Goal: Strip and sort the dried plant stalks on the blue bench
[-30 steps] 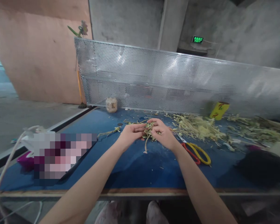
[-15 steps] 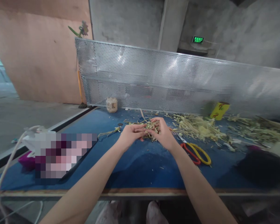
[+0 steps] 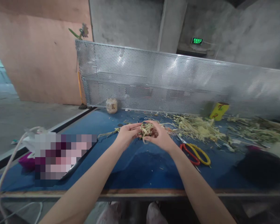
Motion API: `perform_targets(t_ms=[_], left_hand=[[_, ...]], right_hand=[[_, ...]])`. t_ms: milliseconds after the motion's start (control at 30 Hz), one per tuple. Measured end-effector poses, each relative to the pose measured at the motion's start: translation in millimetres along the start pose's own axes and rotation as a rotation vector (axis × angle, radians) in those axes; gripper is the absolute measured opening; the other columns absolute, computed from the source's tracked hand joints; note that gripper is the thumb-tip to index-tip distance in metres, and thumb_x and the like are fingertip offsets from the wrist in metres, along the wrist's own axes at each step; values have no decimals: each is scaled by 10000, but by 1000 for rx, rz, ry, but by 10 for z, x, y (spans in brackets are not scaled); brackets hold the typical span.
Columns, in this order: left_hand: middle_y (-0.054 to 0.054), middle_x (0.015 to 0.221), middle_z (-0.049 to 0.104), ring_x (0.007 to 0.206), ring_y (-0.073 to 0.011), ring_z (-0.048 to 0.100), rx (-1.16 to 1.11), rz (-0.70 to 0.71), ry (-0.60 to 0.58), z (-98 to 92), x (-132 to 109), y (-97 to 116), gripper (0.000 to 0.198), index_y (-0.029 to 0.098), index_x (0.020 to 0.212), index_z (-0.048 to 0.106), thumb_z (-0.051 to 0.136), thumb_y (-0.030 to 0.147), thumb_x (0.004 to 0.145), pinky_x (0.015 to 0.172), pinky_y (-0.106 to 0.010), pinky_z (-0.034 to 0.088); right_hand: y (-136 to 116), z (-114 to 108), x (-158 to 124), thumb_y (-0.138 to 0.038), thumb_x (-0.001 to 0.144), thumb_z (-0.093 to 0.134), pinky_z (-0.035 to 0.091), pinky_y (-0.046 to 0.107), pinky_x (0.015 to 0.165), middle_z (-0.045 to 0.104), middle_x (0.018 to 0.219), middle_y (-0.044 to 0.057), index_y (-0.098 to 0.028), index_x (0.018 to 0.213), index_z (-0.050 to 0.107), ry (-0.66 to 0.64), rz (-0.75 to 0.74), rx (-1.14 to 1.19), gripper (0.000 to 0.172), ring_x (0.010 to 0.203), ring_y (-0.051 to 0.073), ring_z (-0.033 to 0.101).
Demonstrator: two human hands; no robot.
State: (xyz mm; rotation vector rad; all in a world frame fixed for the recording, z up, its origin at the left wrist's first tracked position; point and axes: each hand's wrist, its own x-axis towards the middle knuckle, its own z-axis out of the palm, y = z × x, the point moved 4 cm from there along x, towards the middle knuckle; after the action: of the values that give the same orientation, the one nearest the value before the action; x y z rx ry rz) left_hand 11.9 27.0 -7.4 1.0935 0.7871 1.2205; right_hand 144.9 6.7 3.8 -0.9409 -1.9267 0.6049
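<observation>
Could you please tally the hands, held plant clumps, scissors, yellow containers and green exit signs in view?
Hands: 2 (left hand, right hand)
Held plant clump: 1
Scissors: 1 pair
Yellow container: 1
Green exit sign: 1
Total: 6

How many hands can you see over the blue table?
2. The bare left hand is against the left side of a tangled, pale yellow-green bundle of plant strands; the bare right hand curls around its right side. Any hidden elsewhere, I can't tell.
</observation>
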Motion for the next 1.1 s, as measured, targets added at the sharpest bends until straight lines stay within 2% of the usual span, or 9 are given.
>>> perform_targets(t_ms=[167, 300, 400, 467, 567, 633, 733, 833, 1100], left_hand=[[-89, 756, 680, 621, -129, 597, 135, 77, -46, 9, 15, -16, 400, 76, 946, 615, 672, 169, 561, 588, -241, 461], [-76, 731, 674, 490, -97, 529, 339, 203, 4, -11, 8, 34, 480, 76, 1019, 575, 659, 242, 576, 477, -225, 421], [-51, 694, 657, 432, -87, 480, 486, 289, 42, -13, -16, 81, 495, 87, 1066, 541, 623, 255, 607, 424, -221, 391], [-33, 669, 643, 483, -104, 512, 579, 343, 30, 8, -35, 104, 451, 105, 1054, 549, 596, 205, 616, 466, -225, 409], [-12, 640, 624, 636, -131, 565, 696, 421, 17, 39, -59, 129, 455, 125, 1054, 548, 566, 110, 600, 657, -246, 436], [-6, 634, 615, 669, -134, 566, 706, 432, -1, 49, -63, 126, 517, 122, 1121, 489, 570, 125, 610, 712, -263, 426], [3, 626, 599, 641, -130, 555, 664, 413, -70, 62, -57, 105, 585, 114, 1185, 403, 585, 207, 637, 681, -272, 430], [12, 611, 581, 616, -126, 544, 655, 392, -112, 66, -46, 87, 581, 116, 1177, 402, 592, 248, 644, 652, -274, 426], [34, 612, 513, 575, -90, 488, 583, 376, -76, 81, -59, 118, 554, 113, 1181, 385, 568, 226, 670, 607, -243, 403]], right_hand=[[22, 38, 16, -303, 651, 642, 458, 292, 714, 557, 906, 32, -238, 1097, 432, 13, -23, 50, 497, 802, 162, 559], [64, 39, 42, -276, 685, 597, 454, 266, 669, 556, 827, 15, -204, 946, 478, 44, -21, 83, 295, 747, 145, 554], [75, 37, 53, -271, 699, 571, 442, 251, 629, 536, 779, 4, -195, 885, 474, 92, -13, 106, 223, 694, 131, 536], [77, 43, 54, -277, 693, 573, 434, 245, 609, 523, 758, -3, -195, 908, 466, 105, 12, 122, 254, 669, 125, 521], [89, 48, 52, -308, 658, 609, 410, 231, 566, 498, 716, -16, -193, 918, 478, 96, 55, 129, 312, 613, 111, 484], [108, 43, 55, -329, 653, 611, 383, 215, 521, 480, 679, -27, -189, 858, 498, 78, 78, 136, 273, 559, 95, 446], [143, 10, 64, -341, 655, 603, 339, 196, 461, 452, 624, -41, -186, 767, 500, 78, 105, 170, 217, 494, 75, 396], [172, -67, 71, -349, 639, 614, 317, 185, 436, 429, 588, -54, -187, 744, 480, 166, 139, 224, 235, 469, 67, 377], [208, -224, 51, -370, 582, 667, 267, 167, 377, 457, 559, -57, -187, 724, 465, 366, 237, 266, 308, 412, 44, 340]])
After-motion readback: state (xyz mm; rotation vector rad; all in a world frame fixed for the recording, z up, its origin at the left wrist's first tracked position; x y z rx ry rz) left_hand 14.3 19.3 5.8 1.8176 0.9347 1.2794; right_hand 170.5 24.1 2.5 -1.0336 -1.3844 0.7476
